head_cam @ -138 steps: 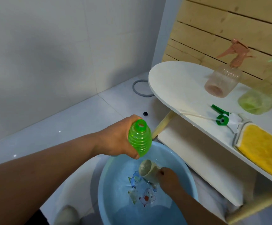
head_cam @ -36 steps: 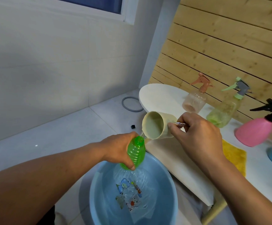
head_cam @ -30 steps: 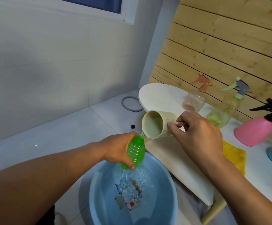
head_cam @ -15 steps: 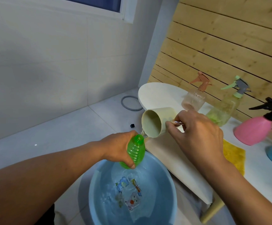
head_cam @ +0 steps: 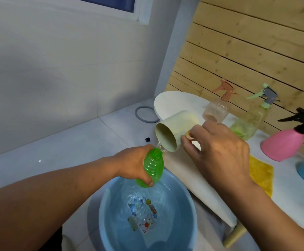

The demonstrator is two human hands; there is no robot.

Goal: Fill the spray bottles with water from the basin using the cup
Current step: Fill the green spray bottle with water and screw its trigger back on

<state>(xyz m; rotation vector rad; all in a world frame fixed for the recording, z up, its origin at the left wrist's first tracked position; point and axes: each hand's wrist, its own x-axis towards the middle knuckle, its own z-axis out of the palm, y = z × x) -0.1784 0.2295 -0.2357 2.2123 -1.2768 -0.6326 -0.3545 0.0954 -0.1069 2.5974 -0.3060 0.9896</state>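
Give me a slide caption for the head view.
Right hand tips cup into green bottle gripped by left hand over basin.

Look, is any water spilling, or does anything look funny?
Maybe a little. The cup is tipped over the green bottle's small mouth, and the water in the basin below is rippling, so some probably misses. That bottle has no sprayer, while the ones on the table do.

green bottle (head_cam: 153, 168): showing ribbed translucent plastic
cup (head_cam: 174, 132): looking matt
basin (head_cam: 187, 220): looking smooth plastic
wall (head_cam: 256, 51): showing bare wood
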